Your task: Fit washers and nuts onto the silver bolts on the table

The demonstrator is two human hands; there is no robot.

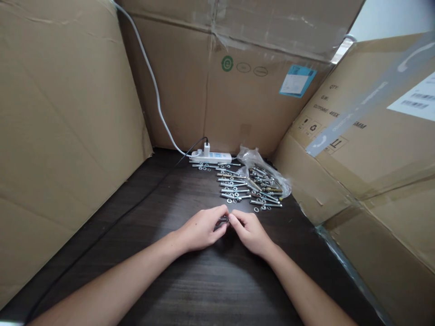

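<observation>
My left hand [204, 229] is closed around a metal bolt [223, 219], most of which my fingers hide. Thumb and forefinger of my right hand [249, 231] pinch at the bolt's end; whether a nut or washer sits there is too small to tell. Both hands meet just above the dark table. Beyond them lie rows of long bolts [234, 184], with loose washers [229, 201] between and below them. To the right of these, a heap of mixed bolts [263, 179] rests on a clear plastic bag [284, 186].
A white power strip [217, 157] with a plug and cables stands at the back. A black cable [136, 203] crosses the dark table [190, 290] on the left. Cardboard boxes wall in the left [64, 113], back [176, 90] and right [380, 181] sides.
</observation>
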